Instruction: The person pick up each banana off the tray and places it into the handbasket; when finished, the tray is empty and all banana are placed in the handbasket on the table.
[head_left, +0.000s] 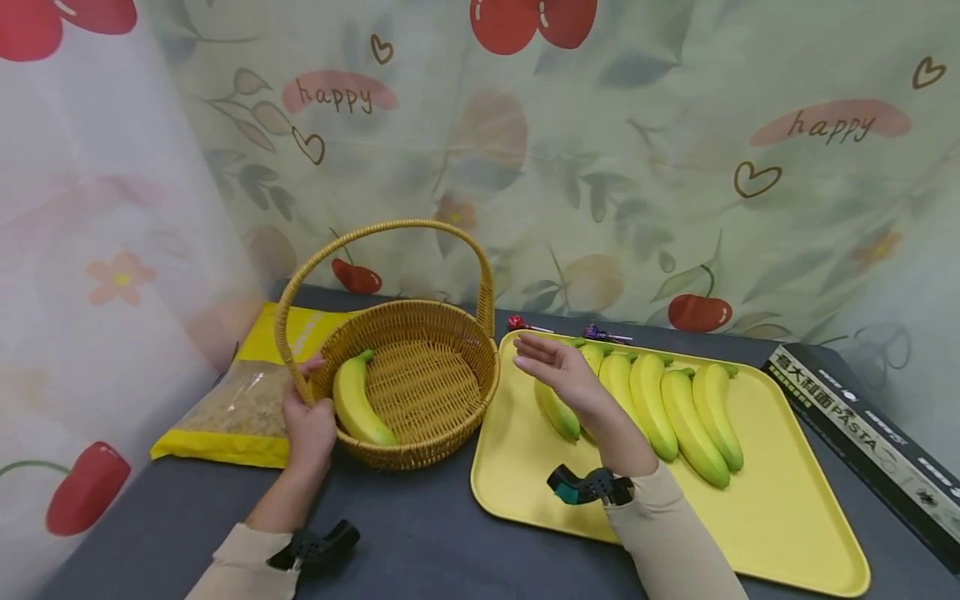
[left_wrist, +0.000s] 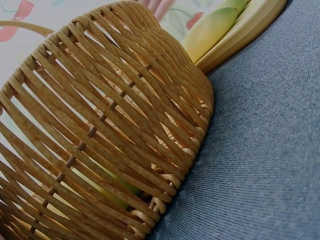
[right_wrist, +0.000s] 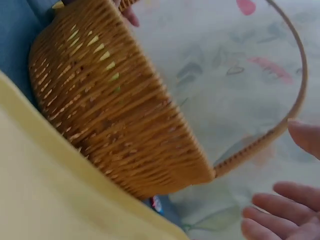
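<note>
A round wicker basket [head_left: 420, 452] with a tall arched handle stands left of centre, one yellow banana [head_left: 356, 402] lying along its left inner side. My left hand [head_left: 309, 425] grips the basket's left side where the handle meets the rim. In the left wrist view the woven wall [left_wrist: 110, 110] fills most of the picture, and the banana shows through its gaps. My right hand [head_left: 566, 379] is over the left part of a yellow tray [head_left: 787, 508], fingers extended and holding nothing. Several bananas [head_left: 693, 429] lie side by side on this tray, some partly hidden by the right hand.
A yellow bag with a clear window [head_left: 240, 400] lies behind the left hand. Two wrapped lollipops, one red [head_left: 517, 323] and one purple [head_left: 596, 333], lie behind the tray. A long black pasta box [head_left: 862, 442] lies along the right side. A printed curtain [head_left: 570, 167] hangs behind.
</note>
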